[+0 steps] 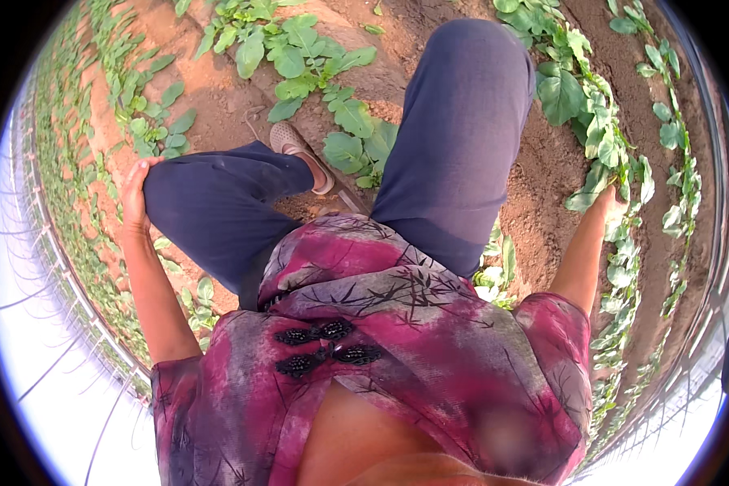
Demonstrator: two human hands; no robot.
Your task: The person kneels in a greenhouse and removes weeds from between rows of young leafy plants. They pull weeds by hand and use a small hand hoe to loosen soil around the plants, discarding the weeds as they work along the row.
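Observation:
My left hand point(136, 197) rests against the outside of my bent left knee, on the dark blue trouser leg point(200, 188). The thumb and fingers lie along the cloth, and no object shows in that hand. Out to the right, my right hand point(611, 206) reaches into a row of broad-leaved green plants point(601, 133). Leaves cover most of its fingers, so whether it grips a stem cannot be seen. One large leaf point(588, 187) hangs beside the wrist.
Between my legs another row of leafy plants point(346, 127) grows from brown soil point(219, 103). My beige perforated shoe point(288, 138) stands close to it. More crop rows point(671, 121) run along both sides, and thin curved frame bars point(54, 243) edge the left.

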